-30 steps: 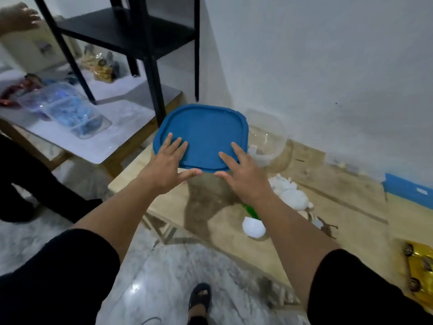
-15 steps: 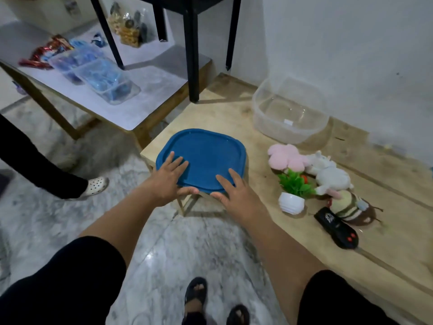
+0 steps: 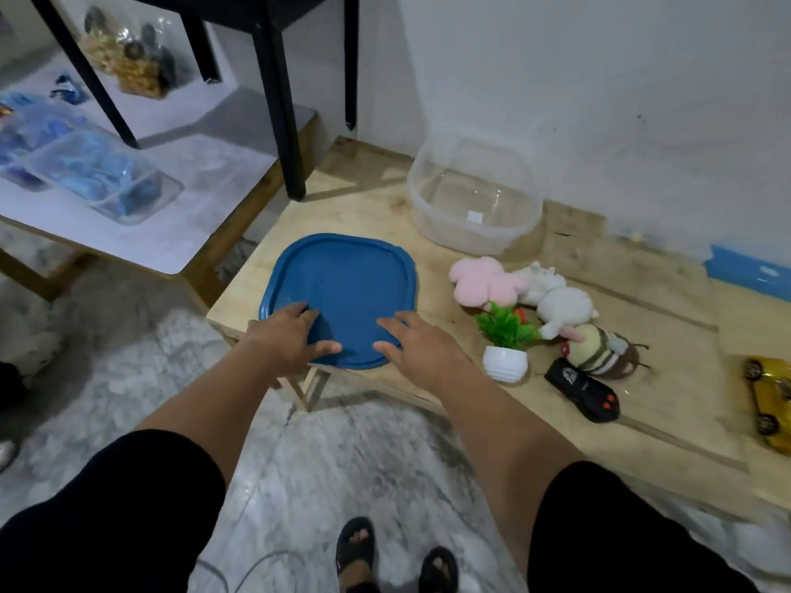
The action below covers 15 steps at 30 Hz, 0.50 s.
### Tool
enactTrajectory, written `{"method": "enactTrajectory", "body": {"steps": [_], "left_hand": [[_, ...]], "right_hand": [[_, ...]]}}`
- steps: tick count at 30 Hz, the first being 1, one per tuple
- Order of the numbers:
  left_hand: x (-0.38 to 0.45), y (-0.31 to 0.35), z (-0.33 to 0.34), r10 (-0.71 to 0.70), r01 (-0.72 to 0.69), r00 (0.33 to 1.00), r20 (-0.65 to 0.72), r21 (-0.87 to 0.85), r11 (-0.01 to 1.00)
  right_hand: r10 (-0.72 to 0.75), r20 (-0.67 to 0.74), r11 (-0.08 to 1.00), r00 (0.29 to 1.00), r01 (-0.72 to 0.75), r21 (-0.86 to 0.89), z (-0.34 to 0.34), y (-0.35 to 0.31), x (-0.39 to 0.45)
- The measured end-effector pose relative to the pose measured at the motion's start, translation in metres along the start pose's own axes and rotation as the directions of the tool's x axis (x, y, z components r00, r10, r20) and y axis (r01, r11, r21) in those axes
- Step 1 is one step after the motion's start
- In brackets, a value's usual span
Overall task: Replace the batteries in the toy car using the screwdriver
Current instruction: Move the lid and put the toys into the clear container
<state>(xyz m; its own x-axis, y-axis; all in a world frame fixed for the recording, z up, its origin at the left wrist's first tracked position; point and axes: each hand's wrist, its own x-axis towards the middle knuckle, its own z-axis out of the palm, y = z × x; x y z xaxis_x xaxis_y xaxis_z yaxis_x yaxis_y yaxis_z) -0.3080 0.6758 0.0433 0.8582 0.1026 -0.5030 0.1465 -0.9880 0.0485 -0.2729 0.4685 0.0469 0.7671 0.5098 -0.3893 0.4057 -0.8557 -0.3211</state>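
Observation:
A blue plastic lid (image 3: 342,288) lies flat at the left corner of the low wooden table (image 3: 642,425). My left hand (image 3: 286,340) rests on its near left edge and my right hand (image 3: 417,348) on its near right edge, fingers spread and relaxed. A yellow toy car (image 3: 768,404) lies wheels-up at the table's far right edge, well away from both hands. A black remote control (image 3: 583,395) lies in front of the soft toys. No screwdriver or batteries are visible.
A clear empty tub (image 3: 473,205) stands by the wall behind the lid. Soft toys (image 3: 552,293), a striped bee toy (image 3: 599,353) and a small potted plant (image 3: 505,344) sit to the right. A second table (image 3: 179,233) with boxes stands left; black shelf legs (image 3: 278,100) behind.
The blue lid has come down from a raised, tilted position to lie flat on the table corner. Both hands have slid back to its near edge. The view has shifted right, showing the car.

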Motion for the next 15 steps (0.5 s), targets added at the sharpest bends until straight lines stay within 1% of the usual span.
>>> {"method": "enactTrajectory", "body": {"steps": [2, 4, 9, 10, 12, 13, 15], "left_hand": [[0.002, 0.011, -0.017, -0.012, 0.017, 0.998, -0.063, 0.067, 0.998], [0.005, 0.025, -0.032, 0.035, -0.028, 0.992, -0.125, 0.059, 0.998], [0.016, 0.087, -0.063, 0.204, -0.230, 0.962, -0.183, -0.134, 0.964], [0.019, 0.104, -0.066, 0.221, -0.258, 0.957, -0.190, -0.195, 0.946], [0.030, 0.136, -0.067, 0.238, -0.285, 0.955, -0.177, -0.334, 0.898], [0.037, 0.151, -0.065, 0.243, -0.290, 0.955, -0.168, -0.381, 0.878], [0.053, 0.178, -0.057, 0.256, -0.292, 0.956, -0.143, -0.407, 0.865]], "right_hand": [[-0.010, -0.069, 1.000, 0.998, 0.010, 0.001, -0.013, 0.004, -0.006], [-0.010, -0.163, 1.000, 0.987, 0.010, 0.002, -0.028, 0.013, -0.013], [0.055, -0.373, 0.998, 0.926, -0.054, 0.015, -0.072, 0.061, -0.036], [0.074, -0.401, 0.997, 0.913, -0.082, -0.003, -0.078, 0.075, -0.043], [0.157, -0.430, 0.982, 0.889, -0.185, -0.024, -0.085, 0.104, -0.057], [0.218, -0.426, 0.967, 0.878, -0.253, -0.028, -0.086, 0.119, -0.065], [0.328, -0.377, 0.929, 0.866, -0.369, -0.039, -0.083, 0.147, -0.077]]}}
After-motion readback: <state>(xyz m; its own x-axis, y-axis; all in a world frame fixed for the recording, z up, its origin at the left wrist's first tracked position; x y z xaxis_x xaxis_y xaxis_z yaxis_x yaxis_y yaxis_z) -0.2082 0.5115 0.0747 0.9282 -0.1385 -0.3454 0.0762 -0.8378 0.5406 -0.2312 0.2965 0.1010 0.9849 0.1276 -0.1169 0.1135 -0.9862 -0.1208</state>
